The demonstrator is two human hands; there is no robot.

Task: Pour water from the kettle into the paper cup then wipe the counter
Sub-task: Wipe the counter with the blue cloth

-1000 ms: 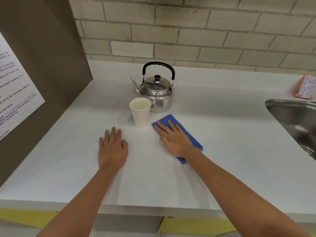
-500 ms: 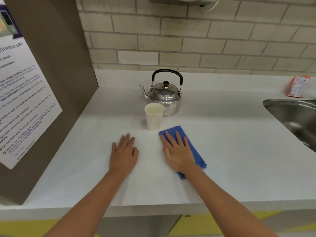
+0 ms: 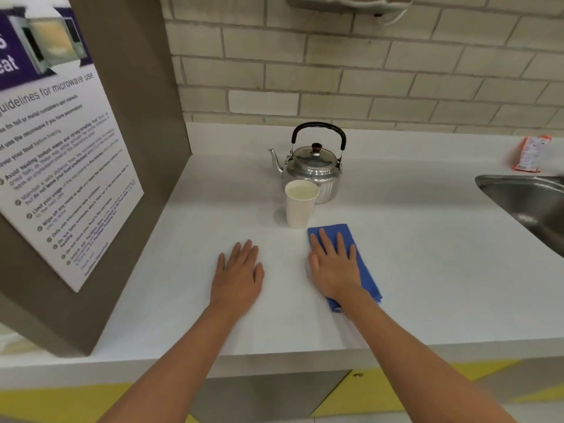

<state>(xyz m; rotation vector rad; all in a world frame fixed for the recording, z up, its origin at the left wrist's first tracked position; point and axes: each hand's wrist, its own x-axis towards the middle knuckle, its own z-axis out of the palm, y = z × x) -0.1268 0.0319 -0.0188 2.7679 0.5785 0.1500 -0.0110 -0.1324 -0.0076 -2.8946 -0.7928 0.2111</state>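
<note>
A steel kettle [image 3: 314, 170] with a black handle stands upright at the back of the white counter [image 3: 427, 270]. Just in front of it stands a white paper cup [image 3: 300, 206] holding water. A folded blue cloth [image 3: 361, 264] lies on the counter right of the cup's base. My right hand [image 3: 334, 265] lies flat on the cloth, palm down, fingers spread, covering its left half. My left hand [image 3: 238, 274] rests flat on the bare counter to the left, holding nothing.
A brown panel [image 3: 146, 123] with a microwave guidelines poster [image 3: 61, 166] walls off the left side. A steel sink [image 3: 531, 203] is set in at the right. A red snack packet [image 3: 532, 154] lies at the back right, and a brick wall stands behind.
The view has tilted up and shifted, so more of the wall and poster shows. Both hands stay flat where they were, the right one on the cloth.
</note>
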